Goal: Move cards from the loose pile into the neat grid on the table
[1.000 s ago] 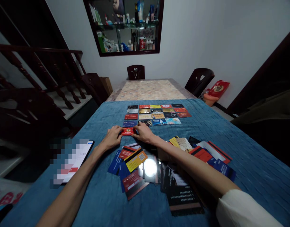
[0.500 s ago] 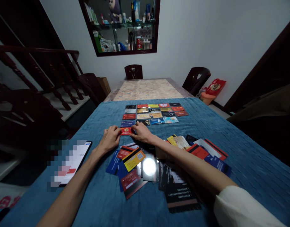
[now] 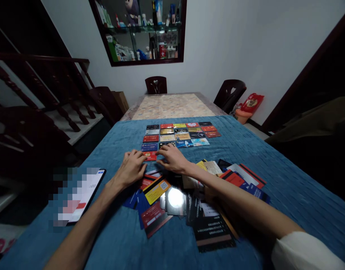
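A red card point(image 3: 150, 155) lies flat at the near end of the left column of laid-out cards. My left hand point(image 3: 133, 165) is open beside it, thumb apart, with its fingertips at the card's left edge. Off the card's right edge is my right hand point(image 3: 174, 158), open, its fingers bent loosely downward and holding nothing. Its fingertips hover over or touch a black card point(image 3: 164, 144), partly hidden by them. Just beyond the red card is a blue card point(image 3: 149, 147). Under my wrists spreads a loose pile of cards, including a yellow card point(image 3: 156, 190) with a square code.
Rows of cards point(image 3: 167, 137) lie edge to edge on the blue cloth point(image 3: 113, 221). More overlapping cards point(image 3: 214, 232) sit under and beyond my right forearm. A phone point(image 3: 85, 195) with a partly blurred screen lies left of my left forearm. Chairs point(image 3: 156, 85) surround the table.
Both hands have loosened from the red card's ends. My right fingers have come off its right edge, and my left thumb has drawn back toward me. The view has shifted slightly.
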